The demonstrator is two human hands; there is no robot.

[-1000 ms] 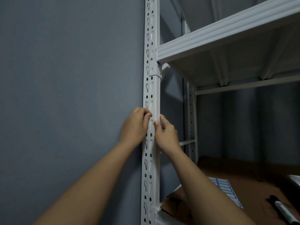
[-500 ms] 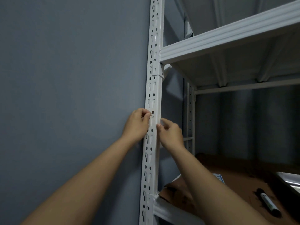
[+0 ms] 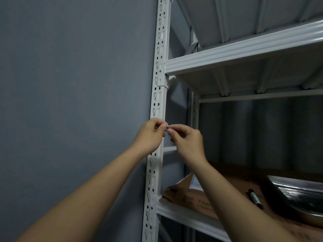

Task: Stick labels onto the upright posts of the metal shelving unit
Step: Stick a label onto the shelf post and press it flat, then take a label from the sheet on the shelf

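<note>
The white perforated front post [image 3: 160,81] of the metal shelving unit runs top to bottom through the middle of the head view. My left hand [image 3: 150,137] and my right hand [image 3: 187,140] meet in front of the post at mid height, fingertips together. Between them they pinch a small white label [image 3: 167,126], mostly hidden by the fingers. Whether the label touches the post I cannot tell. A sheet of blue-edged labels [image 3: 195,183] lies on the lower shelf, partly behind my right forearm.
A grey wall [image 3: 70,84] fills the left. The upper shelf beam [image 3: 244,51] crosses at right, with the rear post [image 3: 194,109] behind. On the cardboard-lined lower shelf [image 3: 192,217] lie a black marker [image 3: 255,199] and a shiny metal tray [image 3: 297,191].
Both hands have come off the post face and now meet just to its right, fingertips pinching together. The view has tilted upward and shifted left.
</note>
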